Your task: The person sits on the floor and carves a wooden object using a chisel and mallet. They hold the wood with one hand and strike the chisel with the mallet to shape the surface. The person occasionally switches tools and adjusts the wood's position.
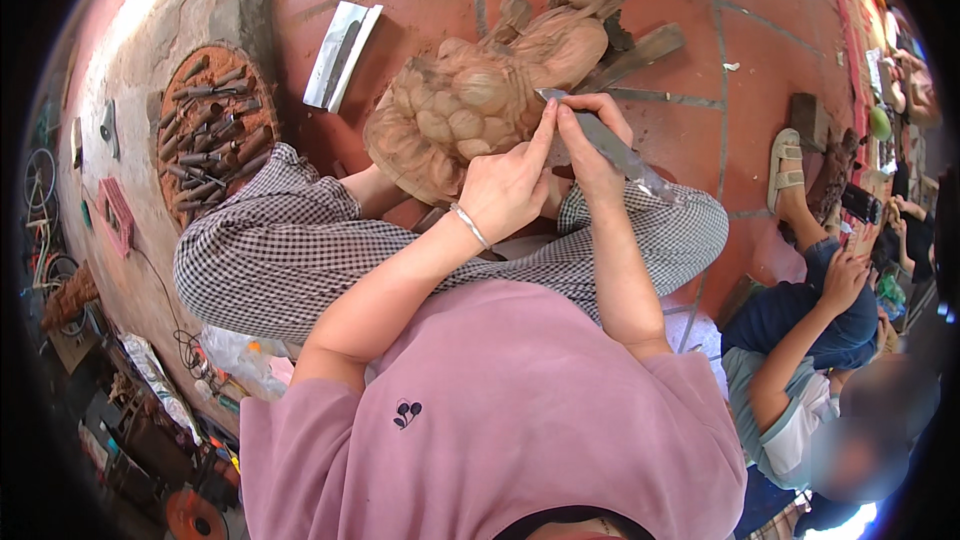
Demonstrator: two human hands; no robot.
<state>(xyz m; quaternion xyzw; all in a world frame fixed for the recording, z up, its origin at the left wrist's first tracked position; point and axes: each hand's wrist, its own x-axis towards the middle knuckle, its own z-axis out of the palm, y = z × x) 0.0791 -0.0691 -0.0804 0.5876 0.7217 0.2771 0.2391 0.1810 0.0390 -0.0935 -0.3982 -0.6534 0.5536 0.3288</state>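
Observation:
A carved brown wooden sculpture (465, 105) with clustered round shapes lies on the tiled floor, against my crossed legs. My right hand (597, 150) is closed around a carving knife (622, 154) with a wide grey handle. Its pointed metal tip rests at the right side of the carving. My left hand (505, 188), with a silver bangle at the wrist, lies over the near edge of the sculpture. Its index finger stretches out to the knife, touching near the right thumb; the other fingers look bent and are partly hidden.
To the left, a round sawdust-covered board (222, 53) bears several carving chisels. A dark flat piece (345, 60) lies on white paper beyond it. Wooden offcuts (640, 52) lie under and beside the sculpture. Another person (800, 340) sits at the right, near a wooden block (808, 122).

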